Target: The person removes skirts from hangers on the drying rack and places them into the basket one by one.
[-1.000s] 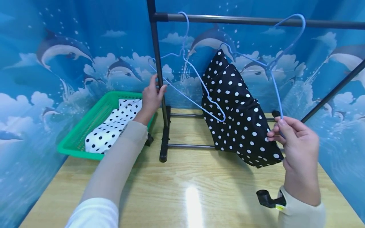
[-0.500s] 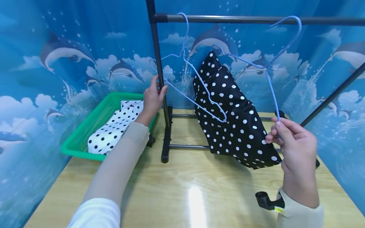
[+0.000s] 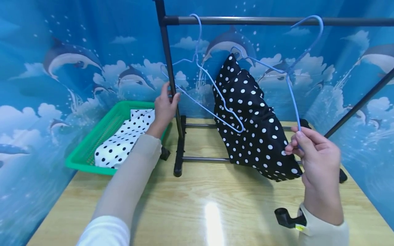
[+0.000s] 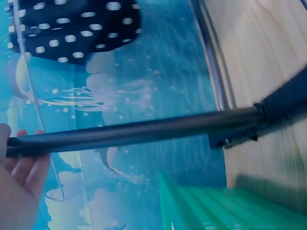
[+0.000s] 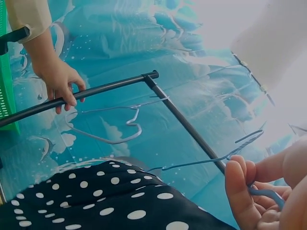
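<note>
My left hand (image 3: pixel 165 106) grips the dark upright pole (image 4: pixel 139 132) of a clothes rack, its fingers curled behind it. With thumb and fingertips, my right hand (image 3: pixel 320 155) pinches the lower right part of a blue hanger (image 3: pixel 293 99). A black garment with white dots (image 3: pixel 252 119) hangs from that hanger's left shoulder, its lower corner close to my right hand. In the head view the hanger's hook overlaps the rack's top rail (image 3: pixel 246 20). A second blue hanger (image 3: pixel 220 97), bare, hangs by its hook near the rail's left end.
Left of the rack stands a green plastic basket (image 3: pixel 74 160) holding a white cloth with black dots (image 3: pixel 115 145). The rack's base bars (image 3: pixel 206 159) stand on a wooden table (image 3: pixel 172 208). Behind is a blue curtain (image 3: pixel 123 54) printed with dolphins.
My right hand has shifted slightly left, carrying the hanger and black dotted garment with it. The garment swung left, then a little back right. My left hand stays on the pole.
</note>
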Available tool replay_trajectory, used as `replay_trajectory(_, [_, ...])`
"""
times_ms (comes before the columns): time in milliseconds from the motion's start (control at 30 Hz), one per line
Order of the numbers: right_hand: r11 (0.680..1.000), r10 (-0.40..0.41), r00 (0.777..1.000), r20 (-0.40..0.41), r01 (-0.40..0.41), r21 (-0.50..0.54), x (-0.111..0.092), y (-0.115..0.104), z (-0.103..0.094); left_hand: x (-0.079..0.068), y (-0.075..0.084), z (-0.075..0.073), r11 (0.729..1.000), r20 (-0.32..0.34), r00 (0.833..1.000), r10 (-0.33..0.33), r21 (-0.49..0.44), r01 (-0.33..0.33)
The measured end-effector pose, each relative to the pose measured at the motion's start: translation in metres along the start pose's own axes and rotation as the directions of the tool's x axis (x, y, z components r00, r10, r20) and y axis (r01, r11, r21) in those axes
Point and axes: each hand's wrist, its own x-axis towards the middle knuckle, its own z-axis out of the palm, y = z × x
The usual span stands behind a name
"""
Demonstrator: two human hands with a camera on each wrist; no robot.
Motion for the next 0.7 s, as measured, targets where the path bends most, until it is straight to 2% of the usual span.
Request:
replay_trajectory(233, [1.0, 0.014, 1.0, -0.012, -0.014, 0.004, 0.003, 0.003, 0.001, 0.0, 0.009, -0.004, 0.993, 0.053, 0.991, -0.119, 0.0, 0.119])
replay_trajectory(400, [1.0, -0.003, 1.0, -0.002, 0.003, -0.002, 0.003, 0.005, 0.002, -0.009, 0.013, -0.005, 0.981, 0.057, 0.982, -0.182, -0.053, 0.185])
replay_trajectory(700, [1.0, -0.022, 1.0, 0.005, 0.022, 0.003, 0.002, 0.005, 0.003, -0.041, 0.019, 0.003, 0.974, 0.019, 0.987, -0.157, -0.16, 0.158])
